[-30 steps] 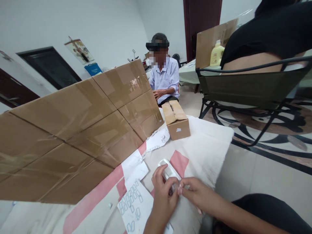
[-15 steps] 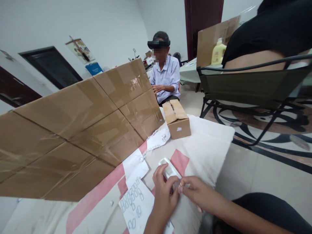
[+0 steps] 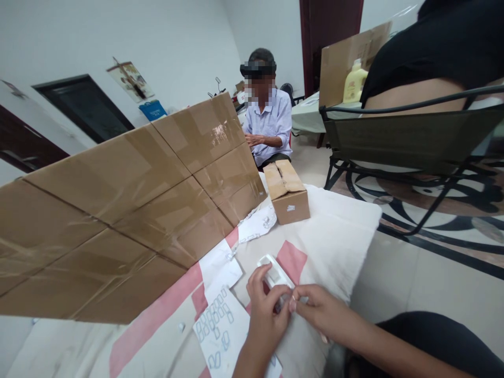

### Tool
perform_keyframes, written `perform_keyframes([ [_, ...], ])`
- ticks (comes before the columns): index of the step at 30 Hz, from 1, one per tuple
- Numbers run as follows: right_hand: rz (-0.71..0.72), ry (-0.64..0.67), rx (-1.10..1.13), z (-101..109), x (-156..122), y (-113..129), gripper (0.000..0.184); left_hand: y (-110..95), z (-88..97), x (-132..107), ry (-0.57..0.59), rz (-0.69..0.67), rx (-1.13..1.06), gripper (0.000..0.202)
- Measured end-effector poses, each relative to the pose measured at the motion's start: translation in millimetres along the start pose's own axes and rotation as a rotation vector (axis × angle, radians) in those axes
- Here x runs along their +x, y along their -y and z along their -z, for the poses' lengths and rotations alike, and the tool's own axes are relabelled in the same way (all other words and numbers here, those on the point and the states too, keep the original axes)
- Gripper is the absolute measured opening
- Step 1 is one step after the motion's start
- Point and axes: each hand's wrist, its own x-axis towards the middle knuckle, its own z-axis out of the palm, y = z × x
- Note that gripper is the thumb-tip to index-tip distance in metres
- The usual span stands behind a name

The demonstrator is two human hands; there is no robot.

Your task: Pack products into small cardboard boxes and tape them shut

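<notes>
My left hand (image 3: 266, 304) is curled over a small white plastic tray-like object (image 3: 281, 275) on the table. Its thumb and index finger pinch together at the tray's near end. Right beside them, the fingertips of my right hand (image 3: 315, 310) are also pinched, almost touching the left ones. Whatever sits between the fingertips is too small and covered to make out. A white sheet with rows of outlined block shapes (image 3: 216, 323) lies left of my left hand, partly under the wrist.
A large taped cardboard panel (image 3: 157, 210) stands along the table's left side. Beyond my hands sits a small cardboard box (image 3: 291, 205). A person in a light shirt (image 3: 270, 115) sits opposite; another occupies a folding chair (image 3: 401, 139) at right. A white bit (image 3: 181, 326) lies on the cloth.
The view has shifted very slightly. Both hands keep nearly the same pinched pose over the white tray-like object.
</notes>
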Motion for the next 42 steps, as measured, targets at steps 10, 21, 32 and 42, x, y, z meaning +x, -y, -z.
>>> perform_keyframes([
  [10,0.003,-0.01,-0.017,0,-2,5,0.014,-2,3.6,4,-0.091,-0.067,0.004,0.014],
  [21,0.017,-0.002,-0.012,-1,5,-2,0.014,-1,5.0,5,-0.108,-0.142,0.025,0.014],
  [32,0.011,-0.059,-0.009,-9,-1,-5,0.01,0,-5.3,1,-0.007,0.307,-0.206,0.025],
  [42,0.107,-0.065,-0.028,-14,5,-6,0.014,3,-21.9,-4,-0.018,0.457,-0.251,0.03],
])
